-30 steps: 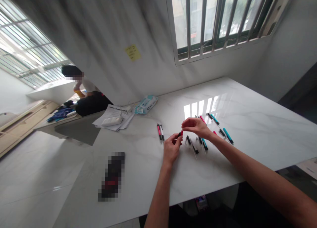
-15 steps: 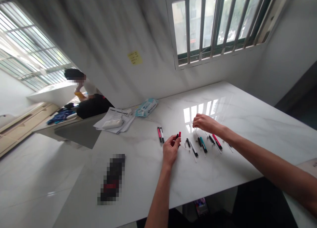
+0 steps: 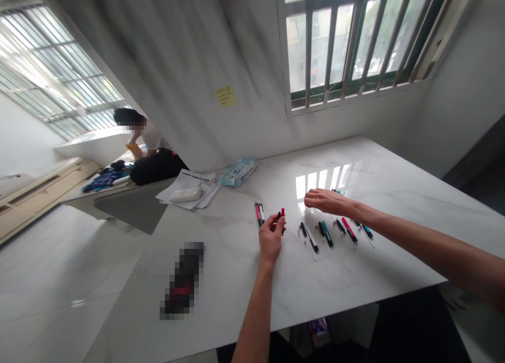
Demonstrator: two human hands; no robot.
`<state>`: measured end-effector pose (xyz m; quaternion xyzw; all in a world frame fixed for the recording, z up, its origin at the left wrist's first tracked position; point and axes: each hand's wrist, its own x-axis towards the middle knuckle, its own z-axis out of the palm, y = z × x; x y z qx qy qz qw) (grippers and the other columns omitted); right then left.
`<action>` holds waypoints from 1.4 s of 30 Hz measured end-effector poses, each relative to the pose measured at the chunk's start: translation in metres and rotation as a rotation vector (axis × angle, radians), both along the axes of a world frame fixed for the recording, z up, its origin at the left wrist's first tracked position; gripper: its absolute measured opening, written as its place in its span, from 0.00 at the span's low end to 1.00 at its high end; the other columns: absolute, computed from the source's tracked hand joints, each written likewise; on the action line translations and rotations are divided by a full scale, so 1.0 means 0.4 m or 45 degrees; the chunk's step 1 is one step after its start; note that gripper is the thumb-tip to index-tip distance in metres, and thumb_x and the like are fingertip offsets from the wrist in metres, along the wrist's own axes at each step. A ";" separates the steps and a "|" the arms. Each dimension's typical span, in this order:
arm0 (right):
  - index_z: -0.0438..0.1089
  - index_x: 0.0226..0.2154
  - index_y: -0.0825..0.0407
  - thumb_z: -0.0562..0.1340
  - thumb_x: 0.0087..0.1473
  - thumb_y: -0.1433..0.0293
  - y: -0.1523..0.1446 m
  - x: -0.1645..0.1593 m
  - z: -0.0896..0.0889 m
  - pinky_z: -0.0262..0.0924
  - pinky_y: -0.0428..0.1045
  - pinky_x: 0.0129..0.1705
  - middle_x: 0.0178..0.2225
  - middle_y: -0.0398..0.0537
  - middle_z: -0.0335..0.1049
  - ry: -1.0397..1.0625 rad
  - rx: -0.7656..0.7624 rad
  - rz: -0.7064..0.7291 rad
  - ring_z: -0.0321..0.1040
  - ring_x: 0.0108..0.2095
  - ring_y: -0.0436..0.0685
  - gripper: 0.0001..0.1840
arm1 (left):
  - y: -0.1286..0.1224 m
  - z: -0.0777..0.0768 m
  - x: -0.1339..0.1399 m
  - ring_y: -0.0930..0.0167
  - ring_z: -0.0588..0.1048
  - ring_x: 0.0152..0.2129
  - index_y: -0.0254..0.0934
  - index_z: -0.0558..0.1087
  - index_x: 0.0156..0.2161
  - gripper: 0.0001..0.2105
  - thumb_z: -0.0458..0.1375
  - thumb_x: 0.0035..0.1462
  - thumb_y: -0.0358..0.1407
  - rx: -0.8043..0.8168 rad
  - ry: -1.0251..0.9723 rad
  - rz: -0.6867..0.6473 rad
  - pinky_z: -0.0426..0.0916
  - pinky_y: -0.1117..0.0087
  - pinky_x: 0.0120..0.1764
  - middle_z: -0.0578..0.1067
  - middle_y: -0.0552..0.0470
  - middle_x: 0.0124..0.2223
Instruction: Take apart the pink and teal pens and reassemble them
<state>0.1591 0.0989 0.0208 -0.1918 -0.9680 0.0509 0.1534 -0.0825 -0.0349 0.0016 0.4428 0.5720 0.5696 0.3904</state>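
My left hand (image 3: 271,238) is closed around red and black pen parts (image 3: 283,212), which stick up past the fingertips. Above the tabletop, my right hand (image 3: 313,199) has its fingers pinched together; a thin light sliver shows below them, too small to name. Between and in front of the hands lie taken-apart pens: a white barrel (image 3: 311,239), a teal barrel (image 3: 327,233), a red barrel (image 3: 349,229), black grips and thin white refills (image 3: 351,242). Two whole pens, one red (image 3: 258,214) and one white, lie just behind my left hand, partly covered by it.
A wet wipes pack (image 3: 239,172) and papers (image 3: 189,189) with a white device (image 3: 185,194) lie at the back left. A blurred dark object (image 3: 183,279) is on the left part of the white table (image 3: 339,289). Another person (image 3: 152,142) sits farther left. A barred window (image 3: 355,47) is behind.
The view has shifted slightly. My right hand has moved a little left and down, showing more pen parts behind its wrist. My left hand keeps hold of the pen parts.
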 end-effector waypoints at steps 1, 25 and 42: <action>0.74 0.41 0.53 0.54 0.69 0.75 -0.006 -0.002 0.014 0.64 0.53 0.40 0.39 0.54 0.76 0.115 -0.040 -0.057 0.69 0.38 0.58 0.13 | 0.001 0.001 -0.001 0.73 0.75 0.25 0.33 0.80 0.41 0.21 0.67 0.53 0.50 0.004 -0.010 0.019 0.70 0.73 0.31 0.80 0.48 0.33; 0.83 0.36 0.50 0.71 0.53 0.54 -0.147 -0.142 0.052 0.71 0.54 0.44 0.42 0.51 0.83 1.127 -1.251 -0.447 0.77 0.39 0.58 0.17 | -0.008 -0.020 -0.003 0.71 0.74 0.28 0.36 0.83 0.44 0.20 0.68 0.54 0.50 -0.001 0.055 -0.109 0.71 0.70 0.36 0.80 0.50 0.31; 0.82 0.40 0.50 0.64 0.58 0.77 0.041 -0.047 -0.045 0.67 0.58 0.51 0.45 0.54 0.80 0.044 -0.152 -0.344 0.71 0.47 0.64 0.12 | 0.008 -0.024 -0.010 0.70 0.77 0.33 0.36 0.83 0.42 0.20 0.70 0.50 0.49 0.043 -0.046 0.056 0.71 0.69 0.39 0.83 0.45 0.40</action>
